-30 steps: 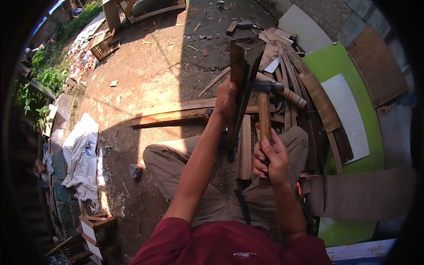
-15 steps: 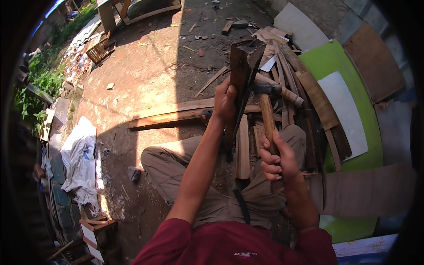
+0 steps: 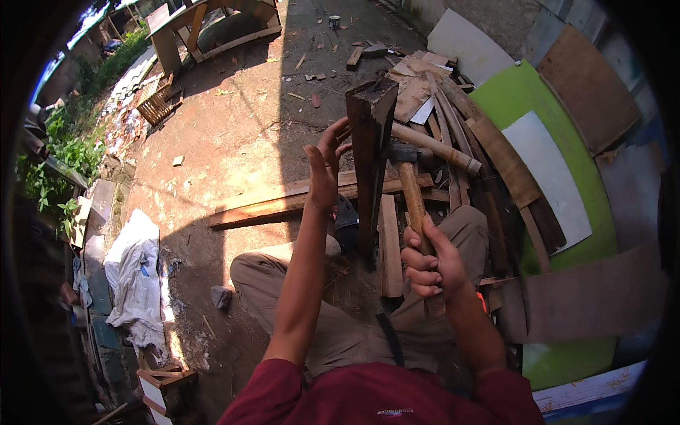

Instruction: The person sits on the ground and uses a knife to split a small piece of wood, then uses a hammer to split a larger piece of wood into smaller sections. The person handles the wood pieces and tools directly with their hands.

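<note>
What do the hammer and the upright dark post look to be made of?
Hammer: pale brown handle with visible grain, likely bare wood; dull grey head, probably steel. Upright post: dark, rough, weathered wood, judging by its splintered top end and matte surface.

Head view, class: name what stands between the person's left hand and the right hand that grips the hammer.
In the head view, an upright dark wooden post stands between the open left hand and the right hand gripping the hammer; its head meets the post's right side.
</note>
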A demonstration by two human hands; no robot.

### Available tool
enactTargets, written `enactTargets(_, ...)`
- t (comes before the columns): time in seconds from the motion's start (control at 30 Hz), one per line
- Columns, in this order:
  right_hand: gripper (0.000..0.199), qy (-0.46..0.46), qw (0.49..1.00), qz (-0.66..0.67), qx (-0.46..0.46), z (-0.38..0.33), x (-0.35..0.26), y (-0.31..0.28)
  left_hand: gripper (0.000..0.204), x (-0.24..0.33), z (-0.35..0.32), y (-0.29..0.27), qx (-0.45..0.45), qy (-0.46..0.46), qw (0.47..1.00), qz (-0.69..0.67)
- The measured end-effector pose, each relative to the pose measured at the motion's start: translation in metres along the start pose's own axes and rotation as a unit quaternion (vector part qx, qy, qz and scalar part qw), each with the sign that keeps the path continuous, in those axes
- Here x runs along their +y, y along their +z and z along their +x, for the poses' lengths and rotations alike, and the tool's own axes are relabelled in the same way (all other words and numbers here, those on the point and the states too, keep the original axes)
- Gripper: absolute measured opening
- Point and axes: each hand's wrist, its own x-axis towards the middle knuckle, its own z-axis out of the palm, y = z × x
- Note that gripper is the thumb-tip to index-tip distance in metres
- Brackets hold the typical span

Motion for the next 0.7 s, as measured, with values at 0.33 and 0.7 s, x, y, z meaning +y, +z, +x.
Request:
enactTargets(0.33, 0.041, 0.017, 0.996, -0.071, 0.046, 0.002, 0.011, 0.022, 0.091, 0.133, 0.048, 0.026, -0.061, -0.133, 0.968, 0.203)
enactTargets(0.7, 0.044, 0.078, 0.984, -0.146, 0.070, -0.017, 0.005, 0.032, 0.062, 0.142, 0.047, 0.011, -0.199, -0.169, 0.936, 0.236)
